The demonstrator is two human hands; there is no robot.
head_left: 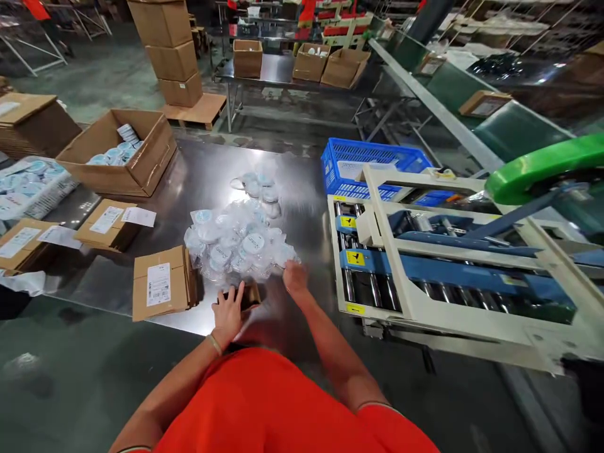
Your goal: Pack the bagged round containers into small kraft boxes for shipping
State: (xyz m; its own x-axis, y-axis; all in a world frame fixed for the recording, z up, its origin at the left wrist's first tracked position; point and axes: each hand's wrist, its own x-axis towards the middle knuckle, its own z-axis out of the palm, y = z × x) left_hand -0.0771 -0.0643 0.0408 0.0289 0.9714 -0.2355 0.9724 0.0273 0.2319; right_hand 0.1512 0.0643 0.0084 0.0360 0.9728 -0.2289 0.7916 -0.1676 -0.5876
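Note:
My left hand [229,313] grips the left side of a small open cardboard box [252,298] at the table's near edge, fingers reaching over its rim. The box's inside is dark, and its contents cannot be made out. At the right edge of a pile of round white discs in clear plastic bags [236,242], my right hand [296,279] is closed with fingertips on one of the bags. Its fingers partly hide what they pinch. Left of the box lies a stack of flat folded cartons [158,284] with a white printed label on top.
More round packs [262,187] lie behind the pile on the metal table [302,207]. A large open carton [136,170] with similar packs stands back left. On the right are a roller carton sealer [406,264] and a blue crate [335,167]. Labelled folded cartons [101,229] lie left.

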